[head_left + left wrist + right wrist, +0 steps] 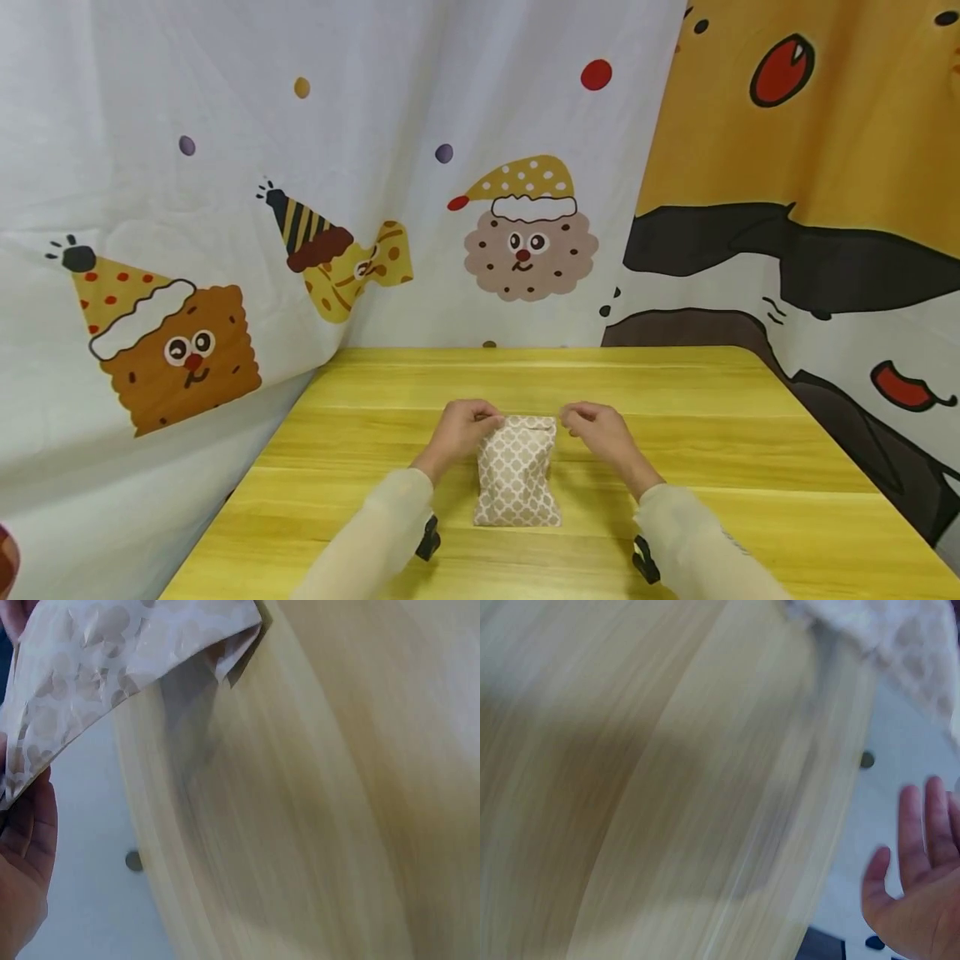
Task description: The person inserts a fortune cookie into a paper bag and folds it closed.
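Observation:
A small beige bag point(517, 475) with a white lattice pattern sits between the hands, its top edge slightly folded over. My left hand point(465, 432) pinches the bag's upper left corner between thumb and fingers. In the left wrist view, the same left hand point(30, 862) shows at the lower left, fingers behind the bag's point(112, 660) edge. Just beyond the upper right corner is my right hand point(600, 429), a small gap between it and the fabric. The right wrist view has that right hand point(922, 877) with fingers apart and nothing in them, below the blurred bag point(907, 637).
A yellow wood-grain table point(360, 483) lies under the bag. Behind it hangs a white curtain point(390, 100) printed with cartoon biscuits in party hats. An orange, black and white printed cloth point(750, 150) covers the right side. Both wrists carry small black devices point(429, 537).

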### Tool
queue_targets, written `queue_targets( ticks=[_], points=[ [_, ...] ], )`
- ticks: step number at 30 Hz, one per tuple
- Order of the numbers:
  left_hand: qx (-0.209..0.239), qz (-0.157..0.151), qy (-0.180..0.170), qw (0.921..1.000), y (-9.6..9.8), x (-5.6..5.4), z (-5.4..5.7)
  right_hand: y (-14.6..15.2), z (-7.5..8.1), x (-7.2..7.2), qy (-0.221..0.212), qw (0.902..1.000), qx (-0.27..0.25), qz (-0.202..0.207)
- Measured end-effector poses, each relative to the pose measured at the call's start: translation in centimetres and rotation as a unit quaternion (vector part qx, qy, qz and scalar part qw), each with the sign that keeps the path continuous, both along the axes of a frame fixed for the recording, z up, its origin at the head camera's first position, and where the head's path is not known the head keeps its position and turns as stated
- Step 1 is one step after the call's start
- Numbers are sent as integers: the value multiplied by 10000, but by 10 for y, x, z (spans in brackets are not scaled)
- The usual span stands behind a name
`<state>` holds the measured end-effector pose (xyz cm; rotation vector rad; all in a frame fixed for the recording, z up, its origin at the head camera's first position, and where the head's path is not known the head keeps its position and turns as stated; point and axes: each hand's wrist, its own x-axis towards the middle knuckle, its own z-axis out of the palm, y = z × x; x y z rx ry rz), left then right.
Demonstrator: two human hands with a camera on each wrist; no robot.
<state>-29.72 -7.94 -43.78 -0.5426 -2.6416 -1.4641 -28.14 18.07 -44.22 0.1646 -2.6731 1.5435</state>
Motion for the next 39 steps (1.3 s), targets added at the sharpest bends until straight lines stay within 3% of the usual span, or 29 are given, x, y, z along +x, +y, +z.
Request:
queue_targets(
  ticks=[3, 5, 8, 10, 15, 19, 22, 24, 28, 30, 33, 36, 39],
  points=[
    [137, -203, -345, 9991, 3, -1, -4, -6, 0, -2, -292, 9986, -391, 226],
    [485, -247, -933, 9941, 3, 0, -8, -8, -2, -2, -359, 9983, -461, 88],
    [939, -263, -1964, 9757, 0, -1, -15, -6, -5, -3, -426, 9975, -507, -234],
    [1040, -322, -2453, 9633, -2, -2, -20, -4, -8, -4, -464, 9972, -488, -320],
    [975, -272, -2636, 9593, -1, -5, -30, -6, -19, -13, -484, 9973, -431, -340],
    [1152, 140, -2655, 9571, 1, -8, -32, -10, -25, -17, -446, 9970, -502, -393],
    [1445, 456, -2569, 9545, 0, -12, -26, -11, -25, -18, -405, 9969, -623, -261],
    [1527, 465, -2367, 9584, 0, -16, -17, -12, -23, -20, -394, 9961, -779, -96],
    [704, -21, -1870, 9798, 5, -20, -2, -14, -16, -18, -428, 9942, -953, 237],
    [175, -328, -1611, 9862, 8, -20, 3, -17, -10, -17, -414, 9944, -879, 407],
    [-158, -659, -1166, 9909, 13, -18, 6, -21, -1, -16, -296, 9959, -447, 724],
    [-348, -750, -611, 9947, 19, -14, 8, -26, 5, -15, -23, 9965, 44, 838],
    [-957, -836, -74, 9919, 24, -10, 8, -29, 7, -13, 380, 9934, 650, 861]
  ],
)
